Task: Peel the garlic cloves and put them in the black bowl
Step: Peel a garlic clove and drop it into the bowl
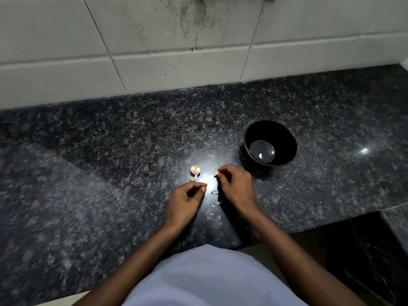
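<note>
1. Grip: the right hand (pixel 235 186) pinches a small pale garlic clove (pixel 216 173) at its fingertips, held just above the countertop (pixel 110 162). The left hand (pixel 187 200) has its fingers curled with thumb and forefinger close together; whether a scrap of skin sits between them cannot be told.
2. Task items: the black bowl (pixel 284 138) stands just beyond and to the right of the right hand, with one peeled clove (pixel 260 155) lying on its floor. The remaining garlic bulb (pixel 195 170) rests on the counter ahead of the left hand, a loose piece (pixel 192 179) beside it.
3. Step in hand, as judged: a second clove is being stripped or has just been stripped; the task is early, with most of the bulb untouched.
4. Next move, as judged: a short carry right and forward over the near rim, then release. Any skin clinging to the clove needs removing first.
5. Materials: the bowl is smooth, glossy and round with steep walls. The counter is polished speckled dark granite, showing strong glare. Thin, papery skin flakes (pixel 217 203) lie scattered between the hands. The bulb is off-white and teardrop-shaped.
</note>
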